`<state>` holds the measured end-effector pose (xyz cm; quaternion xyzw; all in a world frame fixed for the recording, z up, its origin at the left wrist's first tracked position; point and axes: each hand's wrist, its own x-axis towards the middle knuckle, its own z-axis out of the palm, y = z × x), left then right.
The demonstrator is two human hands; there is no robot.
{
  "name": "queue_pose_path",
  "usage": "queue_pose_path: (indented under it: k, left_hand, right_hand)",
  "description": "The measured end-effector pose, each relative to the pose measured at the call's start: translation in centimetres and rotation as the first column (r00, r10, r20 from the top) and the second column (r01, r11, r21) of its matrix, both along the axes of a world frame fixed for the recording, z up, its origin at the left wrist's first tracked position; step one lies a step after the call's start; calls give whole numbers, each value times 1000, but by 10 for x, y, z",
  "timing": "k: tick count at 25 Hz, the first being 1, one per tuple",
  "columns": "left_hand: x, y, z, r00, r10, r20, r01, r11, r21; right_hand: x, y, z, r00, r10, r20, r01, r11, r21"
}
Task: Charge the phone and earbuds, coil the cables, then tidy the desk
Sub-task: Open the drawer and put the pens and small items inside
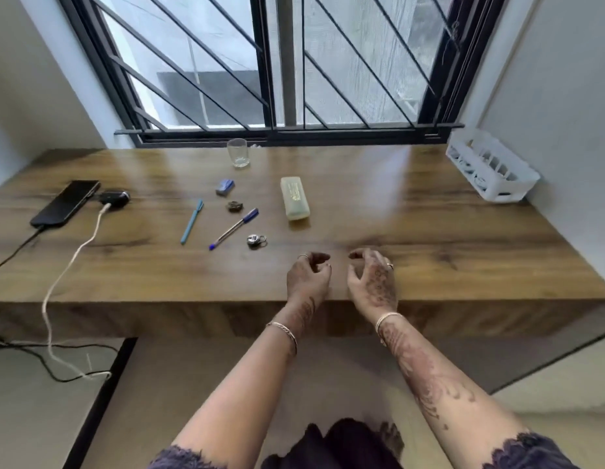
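Head view: both hands' fingers curled apart, holding nothing, above bare counter; phone and earbuds case cabled far left of fingers, seemingly charging; pens, padlock, case beyond fingertips, untidied.

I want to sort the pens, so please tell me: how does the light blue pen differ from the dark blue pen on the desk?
The light blue pen has an opaque, single-colour body; the dark blue pen has a clear barrel with dark blue cap and end. The light blue pen lies further left. Both lie flat on the desk, slanted similarly, untouched.
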<state>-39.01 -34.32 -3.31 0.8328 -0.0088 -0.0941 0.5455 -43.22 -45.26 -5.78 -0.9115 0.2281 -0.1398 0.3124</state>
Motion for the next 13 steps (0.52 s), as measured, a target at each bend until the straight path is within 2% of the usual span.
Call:
queue_pose_path:
  k: [2,4,5,7,8,9,10,11,12,13]
  left_hand:
    - [-24,15,-2,998,-20,62,15,997,76]
    - [-43,25,-5,998,2,70,-8,995,99]
    - [-53,29,-9,998,31,59,-37,994,101]
    - [-73,36,-18,995,100,8,-101,991,83]
    - [-82,38,-22,991,129,-26,-127,990,63]
    - [-88,40,-25,987,148,-56,-145,988,46]
    - [-90,41,-29,985,156,-76,-154,987,37]
    - [-90,41,-33,986,147,-85,-144,989,38]
    - [-91,39,-38,988,128,-85,-124,991,48]
    - [-92,38,-42,990,111,-82,-106,992,63]
  right_hand:
    - [-19,14,-4,991,-103,90,117,980,-160]
    - [-51,31,-18,984,-150,95,167,963,-210]
    - [-63,38,-23,984,-169,58,177,971,-158]
    - [-70,43,-34,967,-254,24,247,955,166]
    - [-71,45,-35,943,-333,-13,312,869,384]
    - [-72,46,-39,903,-421,-84,385,707,593]
    - [-74,46,-41,863,-473,-178,430,503,750]
    - [-75,44,-44,840,-481,-250,430,311,848]
    - [-75,40,-48,841,-461,-284,397,170,902]
    - [-74,35,-49,848,-440,-294,358,69,931]
